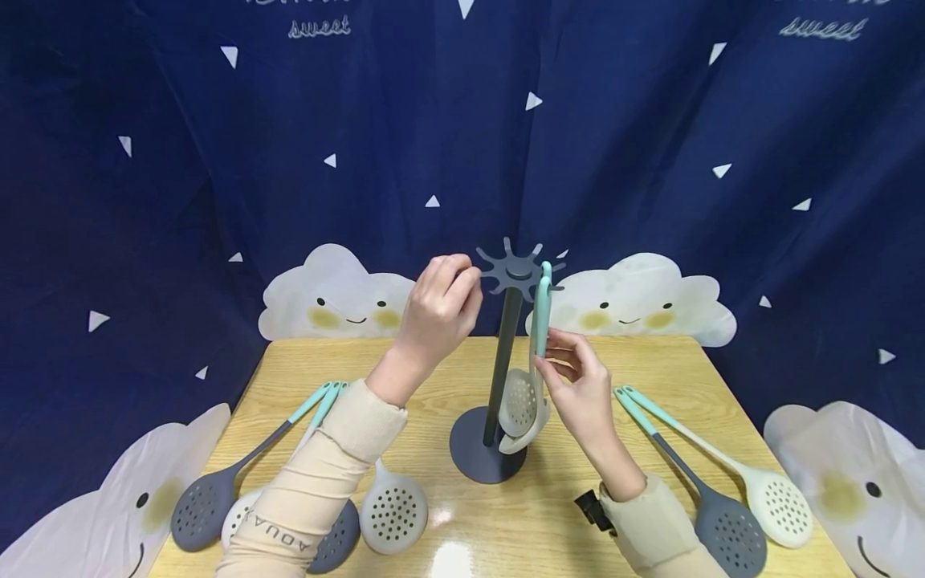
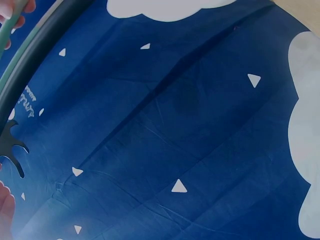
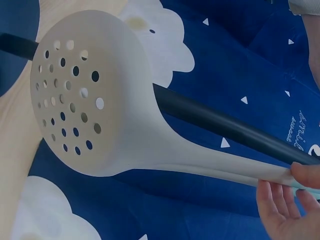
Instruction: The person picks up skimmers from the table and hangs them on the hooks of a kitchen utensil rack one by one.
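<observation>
A dark grey utensil rack (image 1: 503,353) stands on the table, with a round base and a top ring of prongs. My right hand (image 1: 578,381) pinches the handle of a white skimmer (image 1: 543,317), whose mint end is up beside the right-hand prongs. Whether its hole is over a prong cannot be told. Seen from the right wrist, the skimmer's perforated head (image 3: 90,95) hangs beside the post. Another white skimmer (image 1: 519,401) hangs behind it, partly hidden. My left hand (image 1: 442,301) is raised at the rack's left side, curled fingers at a prong tip, seeming to pinch it.
Several grey and white skimmers lie at the left, among them a grey skimmer (image 1: 202,510) and a white skimmer (image 1: 393,514), partly under my left sleeve. At the right lie a grey skimmer (image 1: 731,534) and a white skimmer (image 1: 780,507). A blue curtain (image 1: 405,120) hangs behind the table.
</observation>
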`<state>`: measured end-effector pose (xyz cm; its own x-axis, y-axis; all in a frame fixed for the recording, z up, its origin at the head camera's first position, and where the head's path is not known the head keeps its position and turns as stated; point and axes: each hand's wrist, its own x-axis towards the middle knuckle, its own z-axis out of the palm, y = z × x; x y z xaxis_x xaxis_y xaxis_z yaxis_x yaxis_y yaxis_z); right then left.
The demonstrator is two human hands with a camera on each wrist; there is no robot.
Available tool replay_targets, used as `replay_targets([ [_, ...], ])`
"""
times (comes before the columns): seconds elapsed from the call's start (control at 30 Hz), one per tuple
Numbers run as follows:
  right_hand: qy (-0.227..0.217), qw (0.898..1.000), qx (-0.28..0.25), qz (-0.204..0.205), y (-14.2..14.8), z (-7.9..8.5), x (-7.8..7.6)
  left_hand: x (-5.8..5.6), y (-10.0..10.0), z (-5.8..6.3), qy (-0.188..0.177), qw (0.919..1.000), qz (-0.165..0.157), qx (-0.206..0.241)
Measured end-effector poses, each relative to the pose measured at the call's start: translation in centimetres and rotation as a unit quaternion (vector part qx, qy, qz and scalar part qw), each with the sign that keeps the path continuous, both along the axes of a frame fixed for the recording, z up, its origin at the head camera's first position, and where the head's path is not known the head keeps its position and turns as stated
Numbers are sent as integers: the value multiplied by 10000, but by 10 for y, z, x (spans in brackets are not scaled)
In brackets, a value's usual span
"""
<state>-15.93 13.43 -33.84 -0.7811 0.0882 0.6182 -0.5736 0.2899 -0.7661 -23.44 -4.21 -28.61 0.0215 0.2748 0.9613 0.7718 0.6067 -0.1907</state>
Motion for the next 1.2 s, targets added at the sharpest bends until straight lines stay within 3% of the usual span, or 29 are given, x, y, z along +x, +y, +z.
replay_targets([
  [0.7,-312,9995,1,95,3,0,-1,0,-1,-1,-48,10000,31,13],
  [0.83,-43,9999,80,100,6,-5,-2,0,-1,-2,-53,10000,32,3],
  [0.93,520,9984,124,-197,11,-13,-6,0,-1,-2,-35,10000,34,11],
  [1.03,964,9920,102,-812,22,-31,-20,0,-1,-1,-19,10000,40,17],
  [1.2,877,9803,233,-1753,51,-75,-49,0,0,-1,-65,10000,49,-6],
])
